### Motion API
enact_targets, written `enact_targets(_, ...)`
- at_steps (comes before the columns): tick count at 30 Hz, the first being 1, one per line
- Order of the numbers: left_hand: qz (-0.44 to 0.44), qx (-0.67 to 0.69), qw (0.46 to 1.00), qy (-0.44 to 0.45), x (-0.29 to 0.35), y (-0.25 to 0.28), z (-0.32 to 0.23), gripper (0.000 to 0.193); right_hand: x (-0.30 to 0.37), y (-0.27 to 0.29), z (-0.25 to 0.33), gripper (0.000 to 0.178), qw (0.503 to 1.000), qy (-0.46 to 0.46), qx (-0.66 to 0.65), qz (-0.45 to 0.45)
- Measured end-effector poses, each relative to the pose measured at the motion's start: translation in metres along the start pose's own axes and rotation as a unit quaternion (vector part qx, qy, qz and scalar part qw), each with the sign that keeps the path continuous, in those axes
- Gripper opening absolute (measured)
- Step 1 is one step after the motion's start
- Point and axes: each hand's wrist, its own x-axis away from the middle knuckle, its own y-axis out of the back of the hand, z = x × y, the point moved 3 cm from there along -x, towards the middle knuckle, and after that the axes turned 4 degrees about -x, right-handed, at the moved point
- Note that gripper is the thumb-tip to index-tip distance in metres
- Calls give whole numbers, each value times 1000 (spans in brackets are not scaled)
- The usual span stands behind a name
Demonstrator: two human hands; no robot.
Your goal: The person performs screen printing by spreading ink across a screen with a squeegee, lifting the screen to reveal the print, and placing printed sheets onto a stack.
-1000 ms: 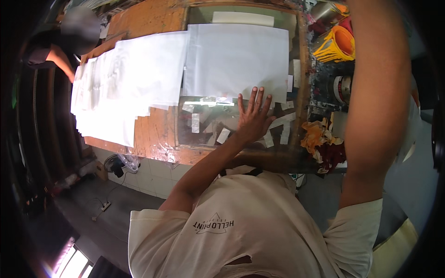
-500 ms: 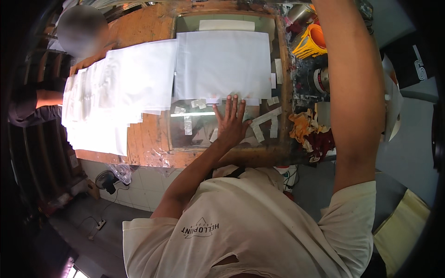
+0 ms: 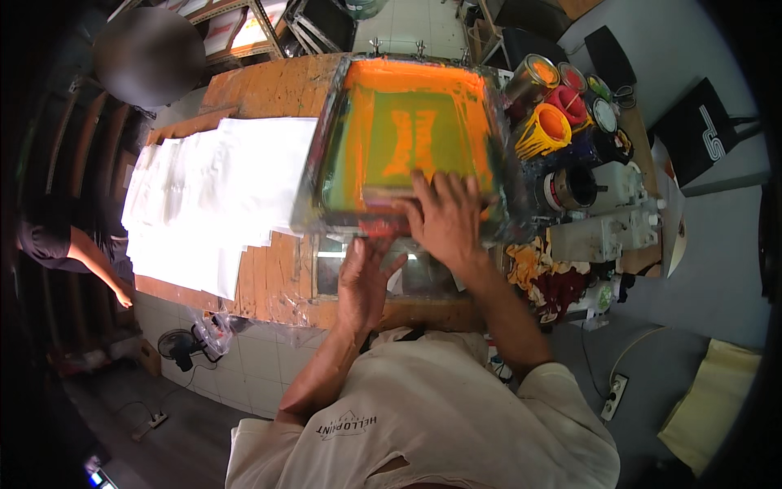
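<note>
A screen-printing frame (image 3: 332,138) spans the right part of the table, its green mesh smeared with orange ink around a pale orange design. Whether it lies flat or is slightly raised, I cannot tell. My right hand (image 3: 448,216) is over the near end of the mesh, its fingers curled around a squeegee (image 3: 383,196) that is partly hidden. At the frame's near edge, my left hand (image 3: 364,285) is turned up with thumb and fingers apart, fingertips by the red-stained edge. Below the frame, a strip of the glass panel (image 3: 330,269) shows.
Overlapping white sheets (image 3: 220,187) cover the table's left side. Ink cans, an orange-filled tub (image 3: 554,126), a dark jar (image 3: 570,189), clear jugs (image 3: 599,236) and stained rags (image 3: 538,273) crowd the right. Another person's arm (image 3: 98,261) is at far left.
The inked frame has come down over the white sheet on the glass. My right arm has dropped from the upper right to the squeegee; my left hand has moved off the sheet to the frame's near edge.
</note>
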Motion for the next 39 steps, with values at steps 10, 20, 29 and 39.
enact_targets(10,-196,-33,965,170,-32,80,78,43,49,-95,-41,80,994,-12,23,109)
enact_targets(20,-238,-59,954,171,-38,74,81,46,49,-113,-45,73,994,28,58,82)
enact_targets(29,-270,-59,946,169,-35,74,78,29,-84,-170,-130,73,998,18,63,6)
enact_targets(39,-267,-42,951,153,-30,83,84,26,-178,-193,-195,73,997,14,-3,70)
